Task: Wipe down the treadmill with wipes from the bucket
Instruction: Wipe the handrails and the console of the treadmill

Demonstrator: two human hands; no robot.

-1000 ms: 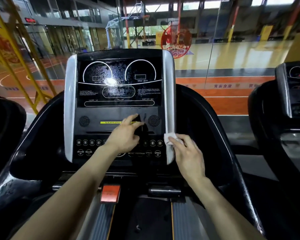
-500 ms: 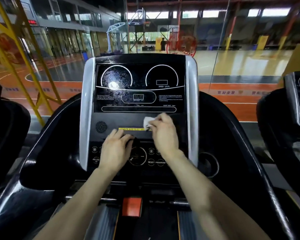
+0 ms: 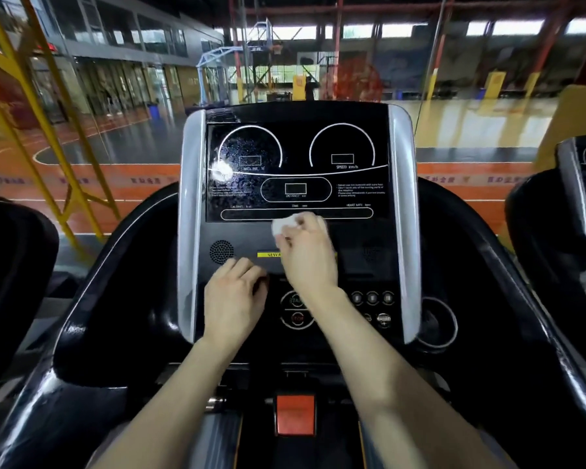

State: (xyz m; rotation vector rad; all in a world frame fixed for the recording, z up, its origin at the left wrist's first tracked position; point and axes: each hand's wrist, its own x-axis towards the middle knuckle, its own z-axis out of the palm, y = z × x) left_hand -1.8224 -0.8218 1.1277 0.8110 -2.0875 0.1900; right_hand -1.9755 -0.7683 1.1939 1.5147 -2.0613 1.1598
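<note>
Currently the right hand (image 3: 307, 255) is pinching the bunched wipe (image 3: 281, 226) against the lower edge of the treadmill display (image 3: 298, 170); the left hand (image 3: 234, 296) is resting curled beside the start button (image 3: 291, 300), its grip impossible to tell; leaning there may be risking an accidental start.

The left forearm (image 3: 170, 394) reaches in from 7 o'clock and the right forearm (image 3: 386, 374) from 5 o'clock, both bare, converging at centre. The left hand (image 3: 234, 299) lies palm down with its fingers bent and tips hidden; whether it grips anything cannot be told. The right hand (image 3: 307, 255), at 1 o'clock from it and just beside it, pinches a wipe (image 3: 279, 226) in curled fingertips.
</note>
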